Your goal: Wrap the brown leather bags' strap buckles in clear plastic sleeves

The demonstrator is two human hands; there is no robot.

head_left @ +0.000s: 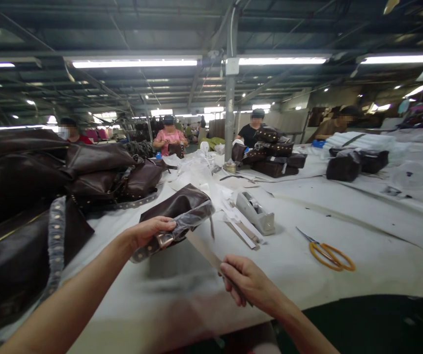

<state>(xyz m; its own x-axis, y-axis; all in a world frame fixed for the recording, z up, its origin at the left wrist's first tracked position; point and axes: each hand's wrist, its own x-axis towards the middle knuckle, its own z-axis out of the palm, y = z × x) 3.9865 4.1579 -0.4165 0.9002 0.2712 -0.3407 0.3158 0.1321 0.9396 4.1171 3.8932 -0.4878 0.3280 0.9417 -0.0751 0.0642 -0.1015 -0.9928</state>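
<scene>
My left hand point(152, 230) is closed on the studded strap of a dark brown leather bag point(182, 200). Clear plastic film point(196, 212) covers the strap, and a metal buckle shows just below my fingers. In my right hand point(242, 278) is a long, flat strip point(204, 250), pale toward its far end and darker near my fingers; its material is unclear. The strip's far tip reaches up close to the bag's strap; I cannot tell whether they touch.
Dark leather bags point(19, 172) are piled at the left. Beyond my hands are a tape dispenser point(255, 214) and flat strips point(242, 231). Orange-handled scissors point(331, 255) lie to the right on the white-covered table point(362, 216). Several people work behind, near more bags point(275, 164).
</scene>
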